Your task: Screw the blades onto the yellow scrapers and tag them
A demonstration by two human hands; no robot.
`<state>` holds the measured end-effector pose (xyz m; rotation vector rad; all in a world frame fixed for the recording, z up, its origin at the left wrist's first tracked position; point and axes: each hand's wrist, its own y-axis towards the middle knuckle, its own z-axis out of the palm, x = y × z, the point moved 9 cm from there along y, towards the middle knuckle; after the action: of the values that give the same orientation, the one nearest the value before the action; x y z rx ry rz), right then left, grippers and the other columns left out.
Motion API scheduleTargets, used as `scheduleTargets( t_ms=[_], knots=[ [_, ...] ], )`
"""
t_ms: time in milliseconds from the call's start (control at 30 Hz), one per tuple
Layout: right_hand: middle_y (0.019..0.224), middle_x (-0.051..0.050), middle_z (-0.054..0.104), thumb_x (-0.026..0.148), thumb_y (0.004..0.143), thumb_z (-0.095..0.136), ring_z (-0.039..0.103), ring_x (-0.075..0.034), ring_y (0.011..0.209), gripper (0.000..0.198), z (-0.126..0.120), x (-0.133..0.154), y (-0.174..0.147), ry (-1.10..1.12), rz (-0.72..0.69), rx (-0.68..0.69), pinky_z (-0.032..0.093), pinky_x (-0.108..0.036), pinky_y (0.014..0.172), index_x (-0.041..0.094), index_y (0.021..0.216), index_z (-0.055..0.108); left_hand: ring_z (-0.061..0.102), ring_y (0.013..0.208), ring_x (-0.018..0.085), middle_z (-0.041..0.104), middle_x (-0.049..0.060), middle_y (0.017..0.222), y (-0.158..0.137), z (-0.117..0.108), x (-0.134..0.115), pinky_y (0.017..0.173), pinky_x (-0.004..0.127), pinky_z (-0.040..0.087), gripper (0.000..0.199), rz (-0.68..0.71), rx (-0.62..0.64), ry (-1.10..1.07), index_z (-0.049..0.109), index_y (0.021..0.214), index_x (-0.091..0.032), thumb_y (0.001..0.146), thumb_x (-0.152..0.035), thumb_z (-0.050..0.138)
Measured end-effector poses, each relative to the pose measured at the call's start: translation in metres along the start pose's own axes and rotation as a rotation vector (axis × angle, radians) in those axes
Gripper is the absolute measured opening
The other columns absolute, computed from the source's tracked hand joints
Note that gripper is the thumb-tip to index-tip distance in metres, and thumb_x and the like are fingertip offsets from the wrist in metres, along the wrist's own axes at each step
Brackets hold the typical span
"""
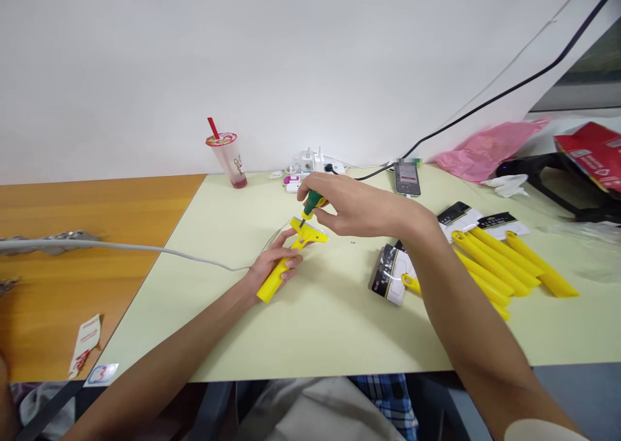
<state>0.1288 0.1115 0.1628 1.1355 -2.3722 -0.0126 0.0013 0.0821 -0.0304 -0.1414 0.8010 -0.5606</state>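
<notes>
My left hand (275,260) is wrapped round the handle of a yellow scraper (277,279), whose wide head points away from me. From above, my right hand (347,202) grips a small green and yellow screwdriver (313,202). Its metal tip comes down onto the scraper's head; whether it sits in a screw is too small to tell. Right of the hands, a tiny dark piece (353,242) lies on the table. Several yellow handles (490,260) are piled beyond my right forearm, beside black-and-white packaging cards (389,276).
At the back stand a cup with a red straw (228,160) and a white power strip (308,163). A phone (406,178) lies near a black cable (466,114). A grey cord (194,257) crosses from the left. Pink plastic (485,153) and a red package (594,153) are at right.
</notes>
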Motion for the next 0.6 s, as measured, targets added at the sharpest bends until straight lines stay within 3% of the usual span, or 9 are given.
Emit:
scheduleTargets(
  t_ms=[267,600],
  knots=[
    [0.121,-0.008,0.077,0.021,0.101,0.058,0.066,-0.027,0.1,0.025,-0.003,0.01,0.003,0.011,-0.088,-0.041,0.046,-0.038,0.085,0.026,0.123,0.069,0.05,0.054,0.001,0.069,0.016,0.144,-0.001,0.0,-0.002,0.04,0.012,0.038,0.075,0.002,0.007,-0.028,0.055,0.146,-0.026,0.08,-0.001,0.079],
    [0.112,-0.007,0.074,0.038,0.108,0.061,0.063,-0.025,0.092,0.015,-0.007,0.011,0.006,-0.024,-0.057,-0.115,0.042,-0.037,0.084,0.025,0.116,0.065,0.05,0.054,0.0,0.064,0.019,0.154,-0.003,0.003,-0.002,0.039,0.012,0.038,0.076,-0.011,0.02,-0.07,0.055,0.15,-0.027,0.082,0.001,0.076]
  ],
)
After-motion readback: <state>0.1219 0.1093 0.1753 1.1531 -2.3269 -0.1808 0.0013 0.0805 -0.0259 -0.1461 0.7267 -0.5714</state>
